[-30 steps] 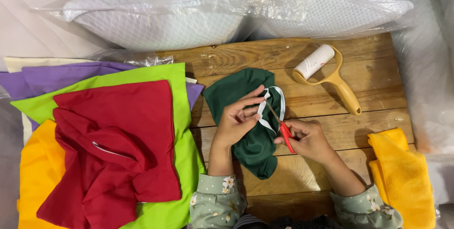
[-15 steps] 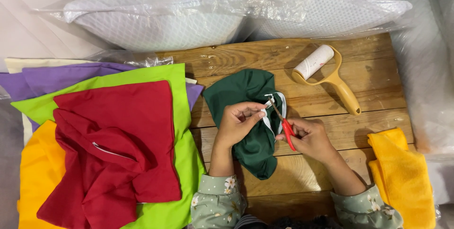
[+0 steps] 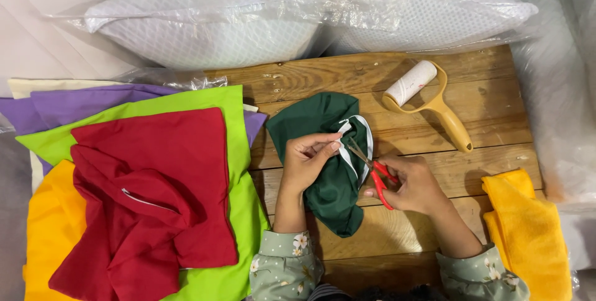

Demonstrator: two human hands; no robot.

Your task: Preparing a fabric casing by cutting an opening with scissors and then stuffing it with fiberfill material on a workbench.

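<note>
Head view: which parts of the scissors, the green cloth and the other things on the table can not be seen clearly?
- Scissors: handle loops hidden in the right hand; blade tips too small against the white trim.
- Green cloth: middle covered by the left hand; what its grip pinches is hidden by the fingers.
- Yellow towel: cut off by the bottom edge.
- Purple cloth: mostly buried under the lime cloth.
- Pillows: blurred by plastic wrap.

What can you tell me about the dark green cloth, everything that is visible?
The dark green cloth looks like soft woven fabric, bunched and folded, with a white edge strip along its right side. It lies on the wooden table, between the two hands. The left hand pinches its white edge. The right hand holds red-handled scissors, blades open at that edge.
</note>
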